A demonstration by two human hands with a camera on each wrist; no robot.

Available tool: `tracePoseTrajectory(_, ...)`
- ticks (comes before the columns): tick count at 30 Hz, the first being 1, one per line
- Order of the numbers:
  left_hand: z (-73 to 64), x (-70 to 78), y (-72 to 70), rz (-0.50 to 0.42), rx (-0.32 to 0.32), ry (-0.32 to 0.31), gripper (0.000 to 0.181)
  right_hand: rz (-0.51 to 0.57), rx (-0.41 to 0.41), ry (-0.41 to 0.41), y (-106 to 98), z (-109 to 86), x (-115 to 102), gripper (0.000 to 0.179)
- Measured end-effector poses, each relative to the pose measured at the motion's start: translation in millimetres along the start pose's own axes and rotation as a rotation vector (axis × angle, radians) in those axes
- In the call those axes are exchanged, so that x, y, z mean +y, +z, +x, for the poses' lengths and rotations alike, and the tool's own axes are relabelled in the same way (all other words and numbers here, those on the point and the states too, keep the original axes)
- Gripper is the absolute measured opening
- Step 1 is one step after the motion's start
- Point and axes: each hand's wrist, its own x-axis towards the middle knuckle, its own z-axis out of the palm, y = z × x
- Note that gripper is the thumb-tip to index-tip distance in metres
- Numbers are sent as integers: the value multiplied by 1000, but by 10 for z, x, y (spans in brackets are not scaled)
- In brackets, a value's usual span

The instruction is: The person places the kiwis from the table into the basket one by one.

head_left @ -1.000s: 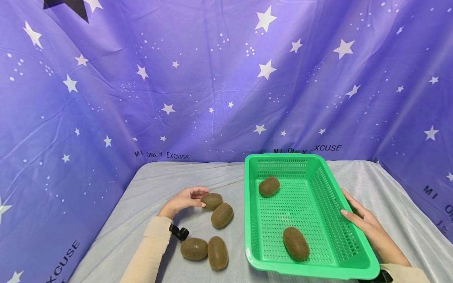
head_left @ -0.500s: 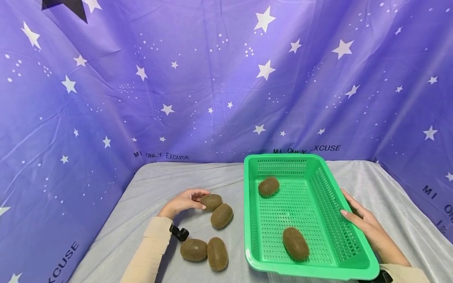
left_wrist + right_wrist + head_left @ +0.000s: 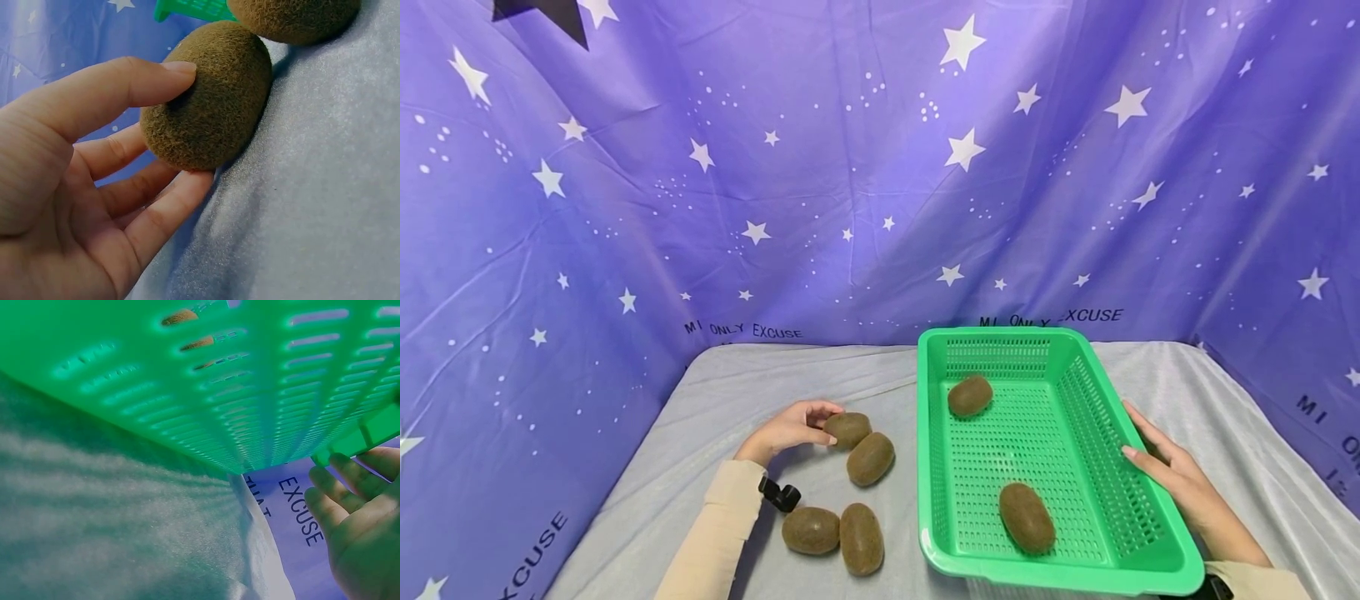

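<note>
My left hand (image 3: 784, 430) pinches a brown, fuzzy kiwi (image 3: 850, 431) on the cloth, left of the green basket (image 3: 927, 467). In the left wrist view the thumb lies on top of this kiwi (image 3: 212, 94) and the fingers reach round its far side and underneath. Another kiwi (image 3: 871, 459) rests against it on the right. At the basket's right side, my right hand (image 3: 1183, 483) holds the rim, thumb over the top. The right wrist view has its fingers (image 3: 340, 490) outside the wall, below the rim. Two kiwis lie in the basket, one far left (image 3: 970, 396), one near the front (image 3: 1027, 517).
Nearer the front, two more kiwis, one lying sideways (image 3: 812, 531) and one lengthwise (image 3: 862, 539), sit close together beside the left wrist. Grey cloth (image 3: 700, 492) covers the table. A purple star-printed curtain (image 3: 850, 167) stands behind and at both sides.
</note>
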Motion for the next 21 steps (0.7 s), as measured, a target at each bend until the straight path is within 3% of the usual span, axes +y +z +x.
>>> tracePoseTrajectory(12, -47, 48, 6, 31, 62, -34, 46, 52, -4, -1, -1, 13, 0, 60)
tracePoseTrajectory(21, -104, 160, -10, -19, 61, -18, 50, -41, -5, 11, -19, -1, 1, 60)
